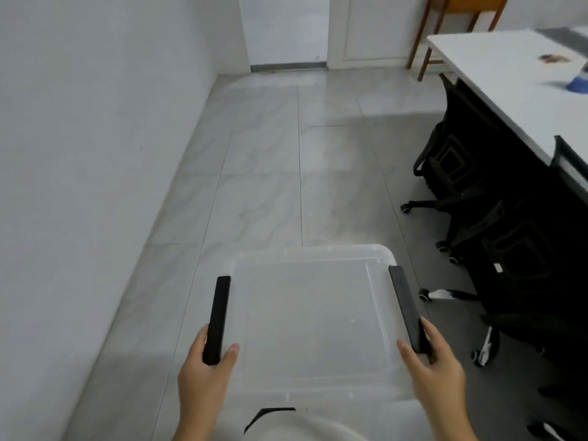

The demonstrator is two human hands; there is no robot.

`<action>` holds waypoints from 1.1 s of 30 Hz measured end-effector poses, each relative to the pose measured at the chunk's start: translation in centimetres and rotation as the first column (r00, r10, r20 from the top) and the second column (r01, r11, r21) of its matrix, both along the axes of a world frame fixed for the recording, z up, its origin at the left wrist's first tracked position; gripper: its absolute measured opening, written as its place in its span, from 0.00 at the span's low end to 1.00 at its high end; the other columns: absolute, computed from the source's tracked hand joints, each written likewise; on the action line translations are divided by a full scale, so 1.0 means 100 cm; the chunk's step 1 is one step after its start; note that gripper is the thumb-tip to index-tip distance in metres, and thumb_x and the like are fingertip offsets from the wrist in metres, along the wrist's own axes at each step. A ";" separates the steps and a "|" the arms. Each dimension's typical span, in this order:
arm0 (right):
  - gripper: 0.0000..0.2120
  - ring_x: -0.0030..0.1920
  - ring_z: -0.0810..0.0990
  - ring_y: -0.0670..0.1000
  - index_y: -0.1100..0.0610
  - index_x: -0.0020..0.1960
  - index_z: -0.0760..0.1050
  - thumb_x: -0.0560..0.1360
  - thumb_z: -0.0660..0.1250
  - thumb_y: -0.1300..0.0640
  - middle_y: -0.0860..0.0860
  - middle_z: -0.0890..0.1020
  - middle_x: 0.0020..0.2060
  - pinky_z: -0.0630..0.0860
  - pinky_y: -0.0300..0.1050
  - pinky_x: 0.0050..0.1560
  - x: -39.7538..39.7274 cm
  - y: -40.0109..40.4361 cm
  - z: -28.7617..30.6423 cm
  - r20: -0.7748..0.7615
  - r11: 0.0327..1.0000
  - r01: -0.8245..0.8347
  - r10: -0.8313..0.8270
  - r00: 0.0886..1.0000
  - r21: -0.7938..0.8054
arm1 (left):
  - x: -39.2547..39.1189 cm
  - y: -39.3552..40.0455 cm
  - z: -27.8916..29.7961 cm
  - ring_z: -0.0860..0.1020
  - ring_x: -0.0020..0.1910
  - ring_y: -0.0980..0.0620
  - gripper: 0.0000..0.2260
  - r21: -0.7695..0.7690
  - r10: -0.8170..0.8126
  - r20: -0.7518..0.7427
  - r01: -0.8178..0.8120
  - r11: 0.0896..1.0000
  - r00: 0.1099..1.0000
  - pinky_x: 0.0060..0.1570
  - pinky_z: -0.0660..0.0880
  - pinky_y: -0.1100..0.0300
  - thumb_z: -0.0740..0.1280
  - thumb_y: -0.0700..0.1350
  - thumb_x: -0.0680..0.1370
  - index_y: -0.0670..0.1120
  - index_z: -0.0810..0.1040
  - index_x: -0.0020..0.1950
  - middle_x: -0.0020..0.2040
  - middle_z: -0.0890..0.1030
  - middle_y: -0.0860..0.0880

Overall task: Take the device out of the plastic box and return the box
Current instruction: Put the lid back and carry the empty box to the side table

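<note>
A clear plastic box point(307, 316) with a lid and two black side latches is held in front of me, above the tiled floor. My left hand point(203, 380) grips the box's left side, fingers wrapped around the black latch point(219, 318). My right hand point(434, 374) grips the right side at the other black latch point(405, 308). The floor shows through the transparent box and I see nothing inside it. No device is in view.
A white wall point(95, 154) runs along the left. At the right stands a white table point(509, 78) with black wheeled office chairs point(461, 192) tucked under it. A wooden chair point(458, 30) and a white door point(286, 30) lie at the far end of the grey tile floor point(286, 170).
</note>
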State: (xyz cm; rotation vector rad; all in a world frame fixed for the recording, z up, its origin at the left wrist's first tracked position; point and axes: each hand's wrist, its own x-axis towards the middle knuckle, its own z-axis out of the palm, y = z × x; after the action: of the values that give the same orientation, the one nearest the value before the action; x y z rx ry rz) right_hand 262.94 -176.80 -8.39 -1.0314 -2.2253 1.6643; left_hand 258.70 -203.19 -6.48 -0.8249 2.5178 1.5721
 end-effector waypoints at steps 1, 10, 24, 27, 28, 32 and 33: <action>0.24 0.55 0.75 0.53 0.58 0.63 0.72 0.68 0.70 0.67 0.52 0.76 0.49 0.70 0.27 0.50 -0.024 0.003 0.000 0.011 1.000 0.001 -0.001 1.000 0.000 | -0.022 0.005 0.000 0.72 0.47 0.45 0.23 -0.005 0.008 0.007 -0.008 1.000 1.000 0.54 0.69 0.52 0.70 0.39 0.70 0.43 0.70 0.65 0.54 0.77 0.39; 0.24 0.52 0.73 0.52 0.59 0.65 0.69 0.70 0.68 0.65 0.60 0.77 0.59 0.68 0.48 0.58 -0.309 0.038 -0.001 0.055 0.998 -0.052 0.051 0.997 0.023 | -0.302 0.039 -0.022 0.72 0.45 0.46 0.21 0.003 0.007 0.001 -0.007 1.000 1.000 0.46 0.66 0.57 0.69 0.38 0.71 0.42 0.71 0.64 0.46 0.75 0.45; 0.24 0.53 0.72 0.51 0.63 0.63 0.71 0.68 0.69 0.69 0.63 0.77 0.60 0.66 0.42 0.57 -0.688 0.126 0.009 0.033 0.991 0.136 -0.136 0.990 0.011 | -0.712 0.143 -0.019 0.73 0.47 0.45 0.23 0.032 -0.092 0.044 0.091 0.995 0.995 0.55 0.70 0.51 0.70 0.39 0.70 0.44 0.70 0.65 0.51 0.77 0.42; 0.23 0.52 0.73 0.51 0.62 0.62 0.71 0.68 0.69 0.68 0.63 0.78 0.59 0.70 0.29 0.48 -0.785 0.156 0.004 0.000 0.994 0.111 -0.111 0.994 -0.005 | -0.802 0.169 -0.010 0.72 0.48 0.46 0.24 0.007 -0.070 0.023 0.070 0.998 0.997 0.57 0.70 0.50 0.70 0.39 0.70 0.44 0.70 0.65 0.56 0.78 0.40; 0.23 0.53 0.73 0.51 0.62 0.62 0.71 0.68 0.69 0.68 0.63 0.78 0.59 0.70 0.24 0.45 -0.816 0.165 0.008 -0.004 0.994 0.108 -0.108 0.994 -0.013 | -0.831 0.176 -0.004 0.72 0.48 0.46 0.24 0.010 -0.053 0.012 0.053 0.999 0.999 0.58 0.70 0.50 0.70 0.40 0.70 0.44 0.70 0.65 0.56 0.78 0.40; 0.24 0.59 0.75 0.57 0.63 0.64 0.69 0.69 0.68 0.68 0.62 0.77 0.60 0.68 0.39 0.57 -0.930 0.189 0.026 -0.020 0.999 0.039 -0.040 0.999 -0.038 | -0.936 0.198 0.012 0.74 0.51 0.44 0.24 0.005 -0.042 0.005 0.042 0.999 0.999 0.59 0.69 0.50 0.69 0.40 0.71 0.44 0.69 0.66 0.56 0.77 0.40; 0.24 0.61 0.74 0.58 0.63 0.64 0.69 0.69 0.68 0.68 0.61 0.76 0.60 0.66 0.43 0.59 -0.955 0.195 0.026 -0.015 0.999 0.030 -0.030 0.999 -0.040 | -0.960 0.203 0.012 0.73 0.50 0.44 0.24 0.004 -0.035 0.006 0.035 0.999 0.999 0.59 0.69 0.50 0.69 0.40 0.71 0.44 0.69 0.66 0.56 0.77 0.40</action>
State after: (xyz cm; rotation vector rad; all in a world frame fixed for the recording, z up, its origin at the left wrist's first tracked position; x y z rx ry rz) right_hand 167.47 -157.33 -5.74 -1.0515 -2.1645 1.7048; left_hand 162.66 -182.93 -5.26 -0.7803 2.5103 1.5607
